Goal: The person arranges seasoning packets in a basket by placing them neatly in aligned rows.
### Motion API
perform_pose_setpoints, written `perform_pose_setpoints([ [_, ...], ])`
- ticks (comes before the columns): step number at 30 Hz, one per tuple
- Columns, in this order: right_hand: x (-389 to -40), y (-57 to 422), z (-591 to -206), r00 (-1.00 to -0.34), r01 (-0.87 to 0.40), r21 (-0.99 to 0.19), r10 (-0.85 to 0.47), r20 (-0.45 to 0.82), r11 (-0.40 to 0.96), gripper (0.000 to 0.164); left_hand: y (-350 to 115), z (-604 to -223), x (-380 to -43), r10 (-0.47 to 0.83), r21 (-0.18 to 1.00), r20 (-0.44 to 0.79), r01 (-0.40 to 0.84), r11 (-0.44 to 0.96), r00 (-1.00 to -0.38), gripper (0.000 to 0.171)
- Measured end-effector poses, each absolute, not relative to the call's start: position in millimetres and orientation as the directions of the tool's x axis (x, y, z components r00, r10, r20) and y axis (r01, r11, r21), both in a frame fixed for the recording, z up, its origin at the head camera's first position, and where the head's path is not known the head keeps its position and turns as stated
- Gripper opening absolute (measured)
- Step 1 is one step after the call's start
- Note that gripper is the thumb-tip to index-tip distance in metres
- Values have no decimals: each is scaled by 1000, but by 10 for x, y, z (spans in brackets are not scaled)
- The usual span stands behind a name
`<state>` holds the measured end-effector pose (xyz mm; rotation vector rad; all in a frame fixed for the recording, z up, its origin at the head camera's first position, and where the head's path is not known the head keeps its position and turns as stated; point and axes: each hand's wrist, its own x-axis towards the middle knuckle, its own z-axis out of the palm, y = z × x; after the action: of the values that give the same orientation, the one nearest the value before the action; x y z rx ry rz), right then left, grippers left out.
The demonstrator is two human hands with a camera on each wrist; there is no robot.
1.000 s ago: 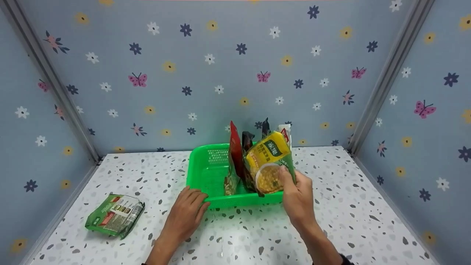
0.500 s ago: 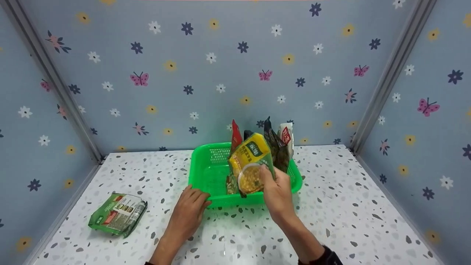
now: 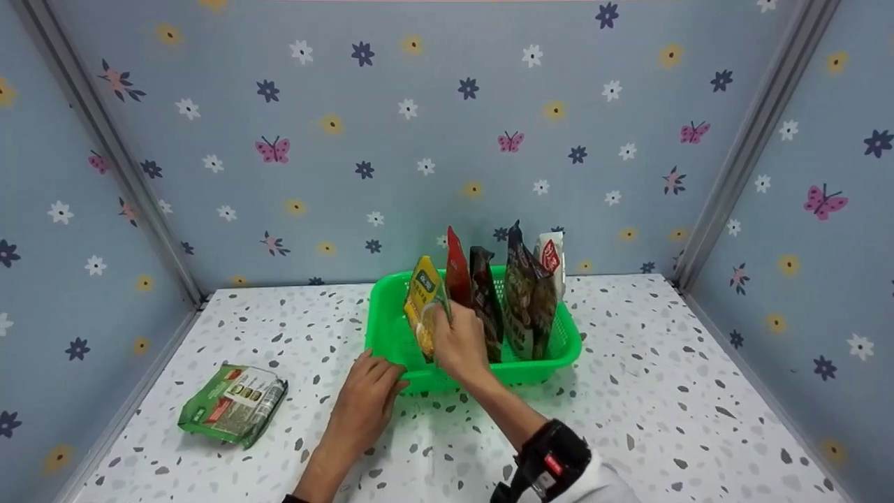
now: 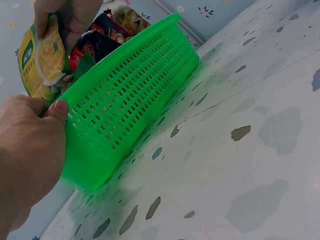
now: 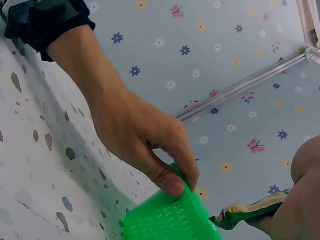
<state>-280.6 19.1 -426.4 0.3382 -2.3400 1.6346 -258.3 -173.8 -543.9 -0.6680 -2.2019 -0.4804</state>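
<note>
My right hand (image 3: 461, 344) pinches a yellow and green food packet (image 3: 422, 297) by its edge. The packet stands on end at the left part of a green plastic basket (image 3: 520, 372), leaning slightly; its bottom is hidden behind the front rim. My left hand (image 3: 367, 392) grips the basket's front left corner, and the left wrist view shows its thumb (image 4: 60, 107) over the rim. To the right of the held packet, a red packet (image 3: 457, 264), a dark packet (image 3: 487, 293), a dark brown packet (image 3: 525, 300) and a white-topped packet (image 3: 552, 255) stand upright in the basket.
A green packet (image 3: 234, 405) with a printed label lies flat on the speckled white tabletop (image 3: 670, 391), left of the basket. Flower-patterned walls (image 3: 419, 140) enclose the table at the back and both sides.
My right hand has carried the yellow and green packet leftward across the basket, from in front of the dark packets to left of the red one. My left hand stays on the corner.
</note>
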Motion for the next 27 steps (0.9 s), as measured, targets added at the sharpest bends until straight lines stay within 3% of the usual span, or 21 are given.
perform_pose_setpoints([
  [9, -2999, -17, -4477, -920, -377, -784, -97, 381, 494, 44, -1727, -5437, -2579, 304, 131, 762, 596, 792, -572, 15],
  [17, -3005, -37, -4556, -930, -366, -762, -183, 318, 535, 30, -1723, -5438, -2570, 294, 149, 739, 573, 806, -606, 14],
  [23, -3023, -31, -4485, -948, -314, -740, -241, 208, 595, 49, -1720, -5428, -2566, 297, 135, 740, 566, 813, -603, 14],
  [27, -3052, -51, -4464, -950, -308, -713, -247, 193, 630, 53, -1722, -5425, -2566, 295, 138, 740, 567, 812, -604, 15],
])
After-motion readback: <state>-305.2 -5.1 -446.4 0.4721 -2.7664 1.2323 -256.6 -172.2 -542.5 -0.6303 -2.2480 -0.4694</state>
